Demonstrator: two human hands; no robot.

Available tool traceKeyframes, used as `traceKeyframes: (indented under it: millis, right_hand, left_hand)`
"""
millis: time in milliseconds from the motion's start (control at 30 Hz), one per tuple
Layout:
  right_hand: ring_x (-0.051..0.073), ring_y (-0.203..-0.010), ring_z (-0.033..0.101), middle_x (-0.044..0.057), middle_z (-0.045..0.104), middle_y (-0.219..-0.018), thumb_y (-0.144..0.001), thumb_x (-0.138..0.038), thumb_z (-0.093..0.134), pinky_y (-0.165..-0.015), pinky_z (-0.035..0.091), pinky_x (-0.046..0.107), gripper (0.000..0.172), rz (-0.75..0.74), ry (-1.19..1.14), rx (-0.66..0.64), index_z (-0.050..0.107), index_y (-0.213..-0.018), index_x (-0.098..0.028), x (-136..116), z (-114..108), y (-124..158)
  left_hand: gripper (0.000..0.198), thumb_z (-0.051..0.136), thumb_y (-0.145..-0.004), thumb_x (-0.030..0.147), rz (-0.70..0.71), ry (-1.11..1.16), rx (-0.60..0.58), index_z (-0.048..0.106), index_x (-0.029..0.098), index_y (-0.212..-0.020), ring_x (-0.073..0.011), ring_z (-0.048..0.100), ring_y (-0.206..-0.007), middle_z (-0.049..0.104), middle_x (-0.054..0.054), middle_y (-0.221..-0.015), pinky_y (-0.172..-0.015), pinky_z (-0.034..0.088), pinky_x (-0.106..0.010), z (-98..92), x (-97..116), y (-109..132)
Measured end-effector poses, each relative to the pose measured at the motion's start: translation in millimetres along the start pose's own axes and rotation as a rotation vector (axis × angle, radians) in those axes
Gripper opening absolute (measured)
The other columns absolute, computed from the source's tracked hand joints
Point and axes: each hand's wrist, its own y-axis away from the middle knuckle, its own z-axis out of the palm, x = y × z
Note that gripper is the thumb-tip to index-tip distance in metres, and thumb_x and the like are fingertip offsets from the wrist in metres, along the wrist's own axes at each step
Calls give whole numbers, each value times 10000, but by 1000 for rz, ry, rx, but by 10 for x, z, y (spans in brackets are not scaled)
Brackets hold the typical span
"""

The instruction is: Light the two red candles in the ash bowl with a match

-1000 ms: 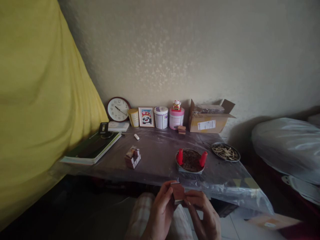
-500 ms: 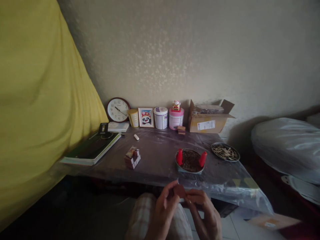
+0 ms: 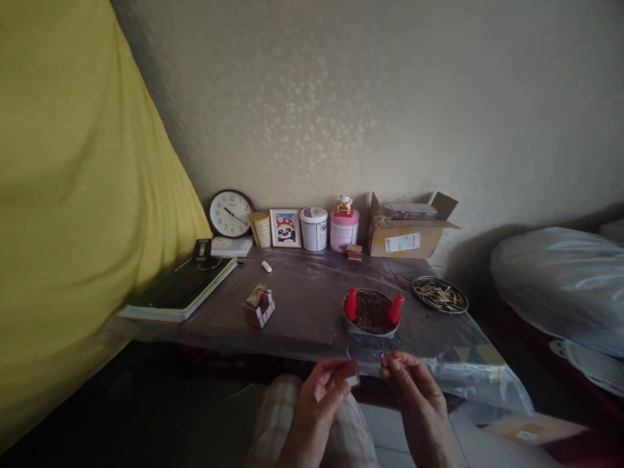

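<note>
Above my lap, at the table's near edge, my left hand (image 3: 322,396) is closed around a small brown matchbox (image 3: 349,373), with its pale end towards the right. To the right of it, apart from the box, my right hand (image 3: 414,390) pinches a matchstick (image 3: 385,364) between thumb and fingertips; little of the stick shows. Beyond my hands stands a round dish of dark soil (image 3: 373,312) with two upright red candles, a left one (image 3: 351,305) and a right one (image 3: 396,309). Several matchboxes (image 3: 259,307) are stacked at the left.
A plate of loose matchsticks (image 3: 440,295) lies at the table's right. Along the wall are a clock (image 3: 231,214), a panda picture (image 3: 286,229), tins and an open cardboard box (image 3: 407,237). A large book (image 3: 182,289) and a yellow curtain (image 3: 88,162) flank the left.
My right hand has moved away from the matchbox to the right and slightly up, with the matchstick in its fingertips. The box has turned a little in my left hand.
</note>
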Motion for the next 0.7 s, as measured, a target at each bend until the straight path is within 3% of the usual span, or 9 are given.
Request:
traceKeyframes:
  millis: [133,233,433,600,700]
  right_hand:
    - [146,-774,684,30,730,-887,-724,-433,785,-719,568,207,300,-4,41,15,705,-906,-208,0,-17,0]
    - [173,-791,694,47,739,-879,-754,-435,754,-695,573,226,275,-108,169,39,716,-894,-201,-35,25,47]
    - [160,-791,703,16,737,-877,-864,-256,648,-747,578,262,80,-541,389,-30,707,-918,-247,-65,135,150]
    - [144,-777,711,23,731,-907,-869,-83,594,-668,578,216,218,-839,657,-152,661,-1009,-236,-78,182,217]
    - [151,-804,710,39,734,-911,-864,-44,579,-700,579,228,243,-976,717,-180,640,-1018,-220,-133,202,223]
  left_hand:
    - [292,746,-725,322,-27,-9,3,706,189,-982,-236,645,-1006,760,-102,-1025,-894,455,-350,25,32,6]
    - [282,707,-772,302,-39,-16,-6,699,181,-1026,-231,643,-1025,752,-105,-1054,-918,452,-349,55,93,44]
    - [242,738,-747,302,-16,36,20,719,192,-962,-203,657,-978,753,-68,-1000,-895,477,-316,146,216,82]
    - [195,723,-770,296,-37,49,27,713,199,-939,-196,655,-970,741,-59,-997,-896,487,-315,173,202,86]
    - [171,700,-793,299,-47,36,12,705,222,-945,-189,638,-998,733,-48,-1025,-922,475,-309,181,214,97]
